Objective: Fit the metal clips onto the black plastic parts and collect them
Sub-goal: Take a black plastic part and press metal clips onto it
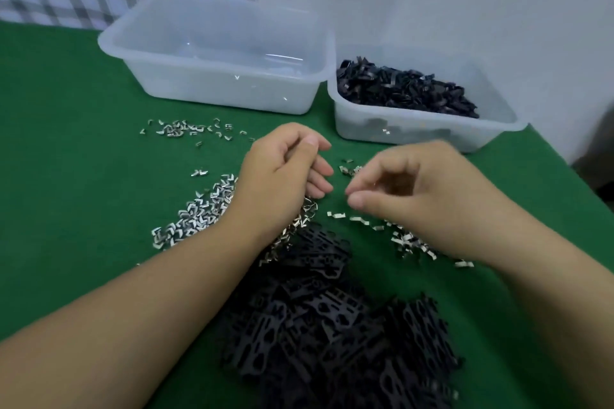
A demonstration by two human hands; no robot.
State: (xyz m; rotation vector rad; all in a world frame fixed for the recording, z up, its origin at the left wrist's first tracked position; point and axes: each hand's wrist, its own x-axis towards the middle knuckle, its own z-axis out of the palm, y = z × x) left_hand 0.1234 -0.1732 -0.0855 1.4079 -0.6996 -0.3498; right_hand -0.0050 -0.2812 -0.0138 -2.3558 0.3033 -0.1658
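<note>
A heap of black plastic parts (332,325) lies on the green table between my forearms. Loose metal clips (199,212) spread out to its left, and more clips (408,239) lie under my right wrist. My left hand (285,173) hovers above the clips with its fingers loosely curled, and nothing shows in it. My right hand (412,189) hovers opposite with its fingers curled and thumb and forefinger tips close together. Its palm is in shadow, so I cannot make out whether it holds anything.
An empty clear plastic bin (232,93) stands at the back left. To its right, a second bin (432,138) holds a pile of dark parts with clips (405,90). A few scattered clips (182,129) lie in front of the empty bin. A white wall rises behind.
</note>
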